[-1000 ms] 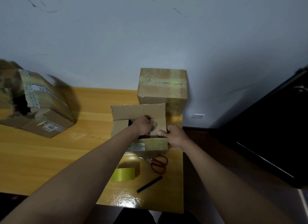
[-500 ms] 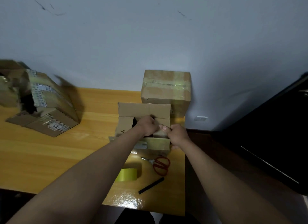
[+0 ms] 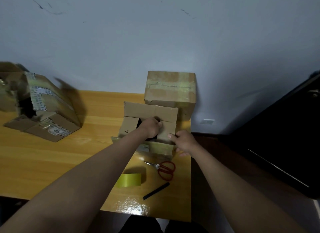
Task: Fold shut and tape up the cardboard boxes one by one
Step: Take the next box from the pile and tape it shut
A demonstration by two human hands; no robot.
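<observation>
A small open cardboard box [image 3: 150, 109] stands near the table's right edge, its far flap upright and its side flaps folded inward. My left hand [image 3: 152, 127] rests on the inner flaps over the dark opening, fingers curled against the right flap. My right hand [image 3: 184, 142] is at the box's near right corner, thumb touching the right flap's edge and fingers hanging loosely beside the box wall. A roll of yellow-green tape [image 3: 130, 180] lies on the table in front of the box.
A taped-shut box [image 3: 170, 92] stands against the wall behind the open one. A torn, tipped box [image 3: 43, 108] lies at the left. Red-handled scissors [image 3: 164, 169] and a black pen [image 3: 155, 191] lie near the wooden table's [image 3: 52, 163] right front corner. A dark cabinet [image 3: 285, 146] stands right.
My right hand has drawn back from the middle of the flaps to the box's near right corner. My left hand stays on the inner flaps.
</observation>
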